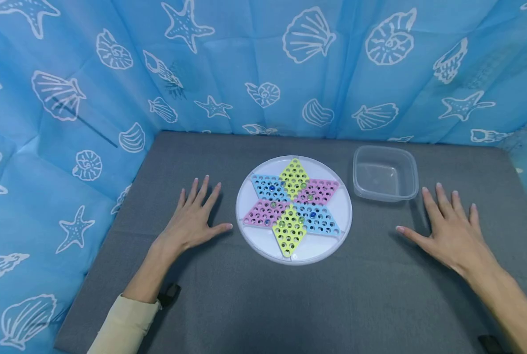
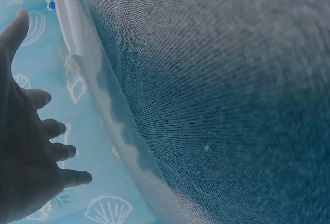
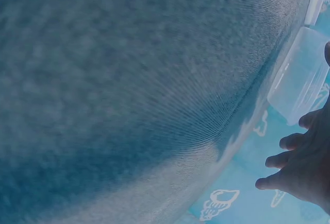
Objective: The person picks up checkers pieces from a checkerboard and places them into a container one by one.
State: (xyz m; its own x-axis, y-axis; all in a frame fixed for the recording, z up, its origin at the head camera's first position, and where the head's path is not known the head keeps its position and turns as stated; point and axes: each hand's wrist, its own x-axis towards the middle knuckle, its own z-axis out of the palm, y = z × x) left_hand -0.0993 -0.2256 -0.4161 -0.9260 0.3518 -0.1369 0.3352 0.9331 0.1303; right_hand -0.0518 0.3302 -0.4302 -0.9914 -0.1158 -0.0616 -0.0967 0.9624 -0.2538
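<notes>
A round white game board [image 1: 254,241] lies mid-table, bearing a six-pointed star of yellow, pink and blue sections full of holes. Several glass marbles sit in the star, among them a blue marble [image 1: 313,215] on the lower right blue section. To the board's left my left hand [image 1: 190,223] is spread, palm down, thumb toward the board and nothing in its grasp. My right hand [image 1: 453,236] is likewise spread and holds nothing. It is nearest to a clear plastic container [image 1: 385,174], whose lower right corner lies just beyond the fingertips.
A grey cloth covers the table [image 1: 263,305]. Behind it and along the left side hangs a blue curtain [image 1: 228,59] printed with white shells and starfish. The container stands open-topped near the back edge, right of the board.
</notes>
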